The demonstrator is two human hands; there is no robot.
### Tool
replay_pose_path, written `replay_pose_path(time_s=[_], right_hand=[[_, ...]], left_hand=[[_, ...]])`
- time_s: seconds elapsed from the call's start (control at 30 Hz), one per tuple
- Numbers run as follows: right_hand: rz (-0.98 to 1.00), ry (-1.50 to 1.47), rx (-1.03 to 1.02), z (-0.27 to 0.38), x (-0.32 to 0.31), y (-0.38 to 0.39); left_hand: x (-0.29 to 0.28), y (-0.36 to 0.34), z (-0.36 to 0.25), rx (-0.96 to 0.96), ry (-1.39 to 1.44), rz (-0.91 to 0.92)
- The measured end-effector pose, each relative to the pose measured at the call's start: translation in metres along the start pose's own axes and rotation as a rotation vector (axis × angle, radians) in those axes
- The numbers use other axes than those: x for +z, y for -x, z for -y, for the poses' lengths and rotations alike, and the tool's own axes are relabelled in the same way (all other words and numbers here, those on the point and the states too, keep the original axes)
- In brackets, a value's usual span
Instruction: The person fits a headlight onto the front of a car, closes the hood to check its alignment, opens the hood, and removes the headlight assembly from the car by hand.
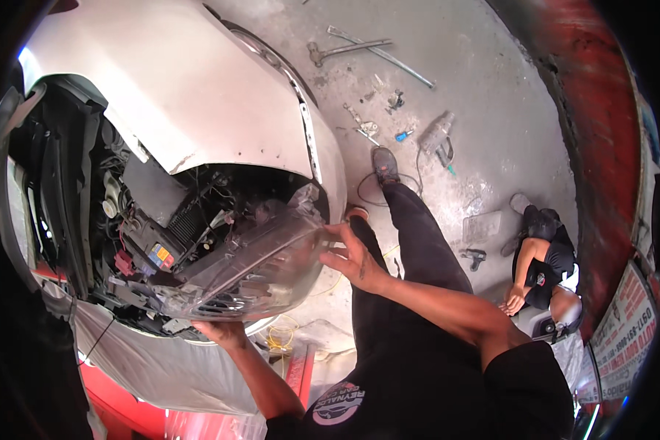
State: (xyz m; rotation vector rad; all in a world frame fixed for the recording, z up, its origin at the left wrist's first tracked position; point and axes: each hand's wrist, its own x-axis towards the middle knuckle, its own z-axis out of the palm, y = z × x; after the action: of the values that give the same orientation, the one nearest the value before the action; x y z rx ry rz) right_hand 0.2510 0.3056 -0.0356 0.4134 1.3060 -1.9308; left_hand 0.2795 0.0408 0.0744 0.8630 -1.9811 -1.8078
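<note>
A car headlight (264, 275) with a clear lens sits at the front corner of a white car (198, 81), over the opening of the engine bay. My left hand (224, 334) grips its lower edge from beneath, the fingertips hidden behind the housing. At the headlight's right end, my right hand (356, 257) holds the corner between thumb and fingers. Under the cut-off hood line, a car battery (158, 253) with a coloured label and loose wiring show beside the headlight.
On the concrete floor lie a hammer (348, 50), a long metal bar (396, 62), a heat gun (438, 136), a blue-handled screwdriver (403, 136) and a power drill (474, 258). Another person (539, 257) crouches at the right. Plastic sheeting (161, 363) hangs below the car's front.
</note>
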Motion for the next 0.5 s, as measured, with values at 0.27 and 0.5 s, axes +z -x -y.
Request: replay_pose_path(time_s=[0.27, 0.5], right_hand=[[0.027, -0.086, 0.023, -0.007, -0.005, -0.011], [0.016, -0.080, 0.040, -0.010, -0.015, -0.008]], left_hand=[[0.000, -0.012, 0.008, -0.080, -0.367, -0.088], [-0.030, 0.025, 0.029, 0.010, -0.189, -0.049]])
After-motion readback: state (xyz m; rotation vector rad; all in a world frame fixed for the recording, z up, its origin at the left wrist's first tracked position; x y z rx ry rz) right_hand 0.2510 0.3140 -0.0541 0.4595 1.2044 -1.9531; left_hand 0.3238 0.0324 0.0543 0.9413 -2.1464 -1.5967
